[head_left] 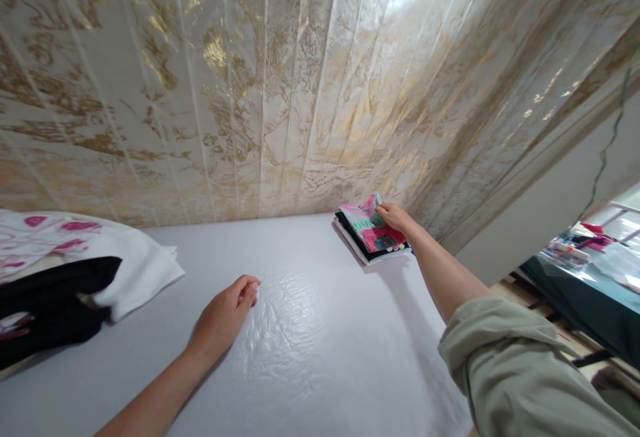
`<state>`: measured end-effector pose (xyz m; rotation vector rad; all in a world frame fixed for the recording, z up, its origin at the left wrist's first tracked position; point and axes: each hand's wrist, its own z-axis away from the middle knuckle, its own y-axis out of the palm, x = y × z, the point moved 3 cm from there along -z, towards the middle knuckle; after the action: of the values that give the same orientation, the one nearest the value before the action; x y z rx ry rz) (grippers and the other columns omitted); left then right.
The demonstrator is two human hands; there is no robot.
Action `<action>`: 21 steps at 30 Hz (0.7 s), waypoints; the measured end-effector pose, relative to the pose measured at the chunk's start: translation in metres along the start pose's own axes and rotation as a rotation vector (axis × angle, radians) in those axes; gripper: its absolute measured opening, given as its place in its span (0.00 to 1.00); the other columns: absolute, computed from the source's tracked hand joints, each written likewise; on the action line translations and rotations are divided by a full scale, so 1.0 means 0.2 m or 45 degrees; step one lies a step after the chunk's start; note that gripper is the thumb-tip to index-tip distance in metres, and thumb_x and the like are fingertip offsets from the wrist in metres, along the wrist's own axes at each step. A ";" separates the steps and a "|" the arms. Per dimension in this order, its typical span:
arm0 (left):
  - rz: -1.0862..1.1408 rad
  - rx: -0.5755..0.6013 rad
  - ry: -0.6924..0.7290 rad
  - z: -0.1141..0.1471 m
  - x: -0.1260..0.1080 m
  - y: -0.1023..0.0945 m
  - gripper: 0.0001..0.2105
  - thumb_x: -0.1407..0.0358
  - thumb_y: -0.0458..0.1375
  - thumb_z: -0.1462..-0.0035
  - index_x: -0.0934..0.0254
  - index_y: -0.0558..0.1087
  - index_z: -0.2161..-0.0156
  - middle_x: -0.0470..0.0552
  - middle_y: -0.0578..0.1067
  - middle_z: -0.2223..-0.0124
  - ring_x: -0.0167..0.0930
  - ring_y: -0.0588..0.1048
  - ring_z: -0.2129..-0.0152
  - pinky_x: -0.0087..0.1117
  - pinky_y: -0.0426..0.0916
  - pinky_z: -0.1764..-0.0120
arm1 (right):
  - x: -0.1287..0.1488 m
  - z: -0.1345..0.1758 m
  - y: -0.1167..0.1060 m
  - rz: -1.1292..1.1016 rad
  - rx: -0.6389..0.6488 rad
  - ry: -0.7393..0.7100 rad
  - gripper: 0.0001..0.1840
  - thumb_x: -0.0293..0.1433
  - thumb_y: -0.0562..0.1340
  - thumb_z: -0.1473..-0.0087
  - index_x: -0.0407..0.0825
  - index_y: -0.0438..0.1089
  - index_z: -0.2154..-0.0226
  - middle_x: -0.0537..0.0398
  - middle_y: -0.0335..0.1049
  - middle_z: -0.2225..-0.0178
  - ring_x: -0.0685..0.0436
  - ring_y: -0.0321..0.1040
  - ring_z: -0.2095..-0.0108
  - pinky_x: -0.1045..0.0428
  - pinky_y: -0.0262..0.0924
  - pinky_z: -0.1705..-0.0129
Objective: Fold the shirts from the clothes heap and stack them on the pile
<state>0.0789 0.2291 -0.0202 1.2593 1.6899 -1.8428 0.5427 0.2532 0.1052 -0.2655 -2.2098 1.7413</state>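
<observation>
My right hand (393,217) reaches to the far right of the white table and grips the edge of a folded grey and pink printed shirt (370,229). That shirt lies on top of a small stack of folded clothes (361,253), with black and white layers beneath it. My left hand (233,307) is over the middle of the table, its fingers curled together and nothing visible in them. Whether it touches the tabletop I cannot tell.
On the left lie a white garment with pink print (135,260) and a black garment (60,300). A gold-patterned curtain (280,90) hangs behind the white table (300,383). Further right, a dark-covered table (580,290) carries assorted items.
</observation>
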 end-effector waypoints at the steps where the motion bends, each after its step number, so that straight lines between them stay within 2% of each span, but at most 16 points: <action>1: -0.003 -0.001 0.001 0.00 0.00 0.00 0.17 0.52 0.42 0.40 0.58 0.69 0.60 0.45 0.75 0.71 0.32 0.74 0.72 0.30 0.64 0.67 | -0.03 0.00 0.00 -0.014 0.003 -0.010 0.18 0.28 0.53 0.43 0.46 0.73 0.54 0.47 0.73 0.53 0.42 0.67 0.53 0.53 0.58 0.52; 4: -0.009 -0.001 0.001 0.00 -0.01 0.00 0.17 0.52 0.42 0.40 0.58 0.69 0.60 0.45 0.75 0.71 0.32 0.74 0.71 0.29 0.64 0.67 | -0.13 0.03 0.02 -0.031 0.001 0.009 0.29 0.22 0.54 0.50 0.48 0.66 0.45 0.49 0.68 0.46 0.43 0.64 0.47 0.53 0.55 0.47; 7: -0.015 0.001 -0.003 0.00 -0.02 -0.01 0.17 0.52 0.43 0.40 0.58 0.70 0.61 0.45 0.75 0.71 0.32 0.75 0.71 0.29 0.64 0.67 | -0.24 0.08 0.05 -0.017 -0.021 0.140 0.33 0.23 0.55 0.51 0.44 0.59 0.40 0.43 0.67 0.46 0.41 0.65 0.49 0.51 0.58 0.49; 10: -0.019 -0.008 -0.004 0.00 -0.02 -0.01 0.17 0.52 0.43 0.41 0.58 0.70 0.61 0.45 0.75 0.71 0.32 0.75 0.71 0.29 0.64 0.68 | -0.33 0.12 0.10 0.002 -0.002 0.289 0.25 0.26 0.57 0.51 0.37 0.69 0.49 0.38 0.73 0.56 0.38 0.70 0.57 0.50 0.62 0.57; 13: -0.023 -0.005 0.000 0.00 -0.02 -0.01 0.17 0.52 0.43 0.41 0.58 0.70 0.61 0.45 0.76 0.71 0.32 0.75 0.71 0.29 0.64 0.68 | -0.39 0.12 0.13 -0.008 0.031 0.358 0.15 0.29 0.58 0.50 0.39 0.75 0.62 0.44 0.75 0.68 0.41 0.71 0.66 0.52 0.62 0.65; 17: -0.028 0.009 -0.004 0.00 -0.01 0.00 0.18 0.52 0.42 0.41 0.58 0.70 0.61 0.45 0.76 0.71 0.32 0.75 0.70 0.29 0.64 0.67 | -0.42 0.11 0.10 -0.021 0.002 0.365 0.15 0.31 0.57 0.47 0.44 0.74 0.60 0.52 0.75 0.68 0.46 0.71 0.68 0.56 0.61 0.68; 21: -0.039 0.020 -0.019 0.00 -0.01 0.00 0.18 0.52 0.43 0.41 0.58 0.70 0.61 0.45 0.76 0.70 0.32 0.75 0.70 0.29 0.64 0.67 | -0.42 0.14 0.07 0.050 -0.029 0.391 0.14 0.30 0.60 0.49 0.45 0.74 0.59 0.50 0.75 0.64 0.45 0.71 0.64 0.56 0.60 0.65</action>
<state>0.0797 0.2287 -0.0181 1.2300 1.6989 -1.8818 0.6095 0.2028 0.0745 -0.5463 -2.0155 1.5743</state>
